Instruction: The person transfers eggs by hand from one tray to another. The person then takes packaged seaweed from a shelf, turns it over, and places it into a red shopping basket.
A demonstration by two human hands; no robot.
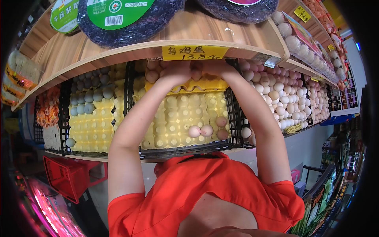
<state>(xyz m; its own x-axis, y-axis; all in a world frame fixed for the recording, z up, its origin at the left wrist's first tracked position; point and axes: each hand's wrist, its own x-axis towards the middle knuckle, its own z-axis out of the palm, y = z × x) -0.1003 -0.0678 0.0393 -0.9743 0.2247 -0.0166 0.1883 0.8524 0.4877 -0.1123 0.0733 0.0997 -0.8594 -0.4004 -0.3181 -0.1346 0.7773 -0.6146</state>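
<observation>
Both arms reach forward beneath the wooden shelf into a black crate. My left hand (181, 72) lies over a raised yellow egg tray (203, 85) at the back, close to brown eggs (151, 76). To its right, my right hand (218, 68) is above the same tray, with an egg (196, 74) between the two hands. The shelf edge and its price tag hide the fingers of both, so their grip does not show. Nearer me, a lower pale yellow egg tray (177, 114) has mostly bare cups and several pinkish eggs (194, 131) at its right.
The wooden shelf (130, 51), with a yellow price tag (193, 53) and round dark packages (130, 29), overhangs the crates. Bluish eggs (92, 94) fill part of the left crate; pale eggs (280, 98) are piled at right. A red basket (65, 177) stands lower left.
</observation>
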